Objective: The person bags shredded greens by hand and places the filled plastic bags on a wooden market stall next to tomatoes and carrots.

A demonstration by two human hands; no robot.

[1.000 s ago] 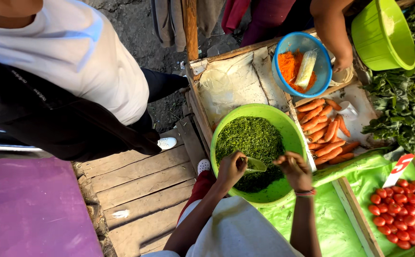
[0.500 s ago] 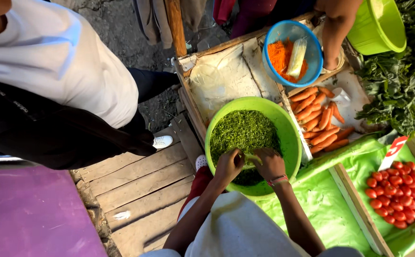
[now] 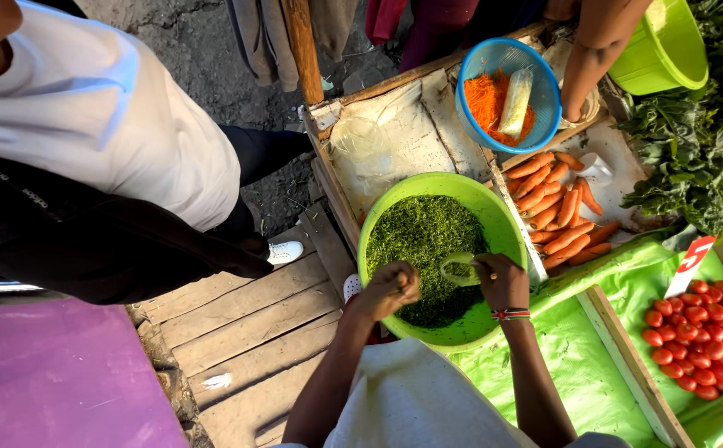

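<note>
Green plastic basin (image 3: 506,241), round and wide, sits directly under both hands, its near rim just below the wrists and its far rim well beyond the fingertips. Shredded greens (image 3: 423,236) fill most of it, heaped ahead of and to the left of the grip, with bare basin floor showing only at the near edge under the hands.

Left hand (image 3: 388,290) hangs over the near-left edge of the heap, fingers curled in tight on what looks like a thin handle or blade; too little shows to say which. Right hand (image 3: 502,282) is over the near-right part, fingers closed on a rolled leaf bundle (image 3: 459,267) that juts out leftward from that grip toward the left hand.

Key relation: the bundle's long axis runs roughly across the basin, from the right grip toward the left, its free end lying between the two hands and just above the greens. Right hand has it; left hand is near the free end but a small gap shows between them.

Beyond the basin, away from the hands: a wooden crate (image 3: 336,178) lined with pale paper, whole carrots (image 3: 556,211) to the far right, a blue basin (image 3: 544,70) with grated carrot further off. Red tomatoes (image 3: 701,340) lie well to the right of the right wrist. Another person in a white top (image 3: 87,124) stands off to the left.
</note>
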